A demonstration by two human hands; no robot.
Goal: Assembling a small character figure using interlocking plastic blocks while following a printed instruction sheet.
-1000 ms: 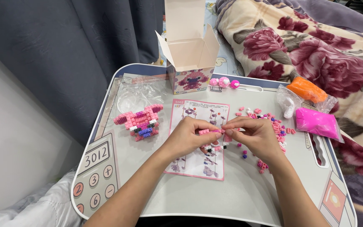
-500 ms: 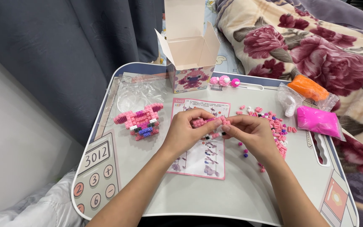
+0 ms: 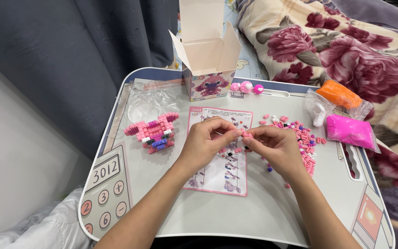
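**Two hands pressing tiny pink bricks together over a lap tray**

Two bare hands meet at the centre of a grey lap tray. The left hand and the right hand each pinch one end of a small pink brick piece, thumbs and forefingers closed tight on it, just above an instruction sheet lying flat beneath them.

At nine o'clock from the hands stands a part-built pink brick figure, with a crumpled clear plastic bag just beyond it. At twelve o'clock sits an open cardboard box, flaps up. At three o'clock loose pink bricks are scattered, touching one another (a few darker ones are mixed in). Further towards two o'clock lie a bright pink bag and an orange bag.

The joining likely goes best with the studs lined up squarely before squeezing, pressure kept even from both sides, and the piece held low over the sheet so that a dropped brick stays on the tray rather than rolling off.
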